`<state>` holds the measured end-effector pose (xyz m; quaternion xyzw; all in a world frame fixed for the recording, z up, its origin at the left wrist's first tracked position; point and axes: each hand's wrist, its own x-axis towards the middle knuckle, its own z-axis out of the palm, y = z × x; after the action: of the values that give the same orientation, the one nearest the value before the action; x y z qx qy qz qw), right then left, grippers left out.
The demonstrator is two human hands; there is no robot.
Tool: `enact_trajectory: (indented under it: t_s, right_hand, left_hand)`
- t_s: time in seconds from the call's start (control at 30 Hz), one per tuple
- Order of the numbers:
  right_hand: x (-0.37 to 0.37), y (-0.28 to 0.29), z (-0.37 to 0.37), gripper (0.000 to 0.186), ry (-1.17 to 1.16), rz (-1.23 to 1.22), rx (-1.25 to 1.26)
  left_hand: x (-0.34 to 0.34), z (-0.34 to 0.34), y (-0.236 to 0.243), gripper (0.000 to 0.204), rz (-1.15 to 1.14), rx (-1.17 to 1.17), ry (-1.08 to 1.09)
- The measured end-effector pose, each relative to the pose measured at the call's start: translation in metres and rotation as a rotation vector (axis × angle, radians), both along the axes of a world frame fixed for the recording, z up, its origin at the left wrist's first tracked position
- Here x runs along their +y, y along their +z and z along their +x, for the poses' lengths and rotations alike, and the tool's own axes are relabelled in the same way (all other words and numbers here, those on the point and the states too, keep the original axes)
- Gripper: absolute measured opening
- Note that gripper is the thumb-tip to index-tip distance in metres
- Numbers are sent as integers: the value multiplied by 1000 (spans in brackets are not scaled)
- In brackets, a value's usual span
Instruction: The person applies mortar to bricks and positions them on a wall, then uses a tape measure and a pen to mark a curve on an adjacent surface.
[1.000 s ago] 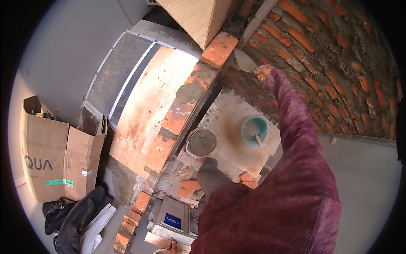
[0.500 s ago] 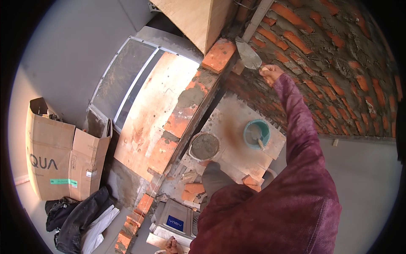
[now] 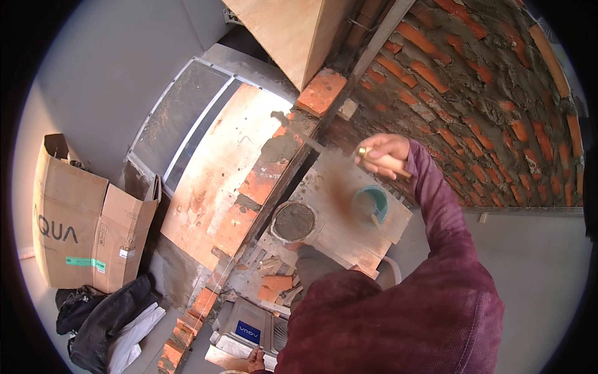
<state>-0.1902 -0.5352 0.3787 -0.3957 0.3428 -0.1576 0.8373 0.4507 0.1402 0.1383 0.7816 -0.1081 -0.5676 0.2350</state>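
My right hand [image 3: 384, 156] is closed around the wooden handle of a trowel [image 3: 309, 142]. Its blade, seen nearly edge-on and blurred, points left over the top of a low brick wall [image 3: 256, 185]. Grey mortar shows near the blade's far end. Just beyond lies an orange brick [image 3: 321, 91] at the wall's far end, and a patch of mortar [image 3: 278, 149] covers the bricks nearer me. At the lower edge my left hand [image 3: 256, 359] looks curled beside a boxy grey appliance [image 3: 246, 325]; what it holds, if anything, is hidden.
A round bucket of mortar [image 3: 294, 222] and a teal bucket [image 3: 371, 206] stand on boards right of the wall. Loose bricks [image 3: 275, 285] lie below them. A rough brick wall [image 3: 473, 93] rises at right. Cardboard boxes [image 3: 81, 218] and dark cloth [image 3: 118, 318] are at left.
My right hand has come back toward me from the far corner, swinging the trowel left across the low wall's top. The view has shifted slightly. My left hand stays low.
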Motion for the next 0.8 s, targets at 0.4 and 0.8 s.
enact_trajectory:
  t_s: [0.4, 0.8]
  right_hand:
    - [98, -25, 162, 33, 143, 26, 238]
    - [276, -19, 408, 83, 1368, -675, -110]
  left_hand:
    - [-95, -95, 84, 34, -108, -36, 194]
    - [-237, -236, 185, 40, -856, 232, 1261]
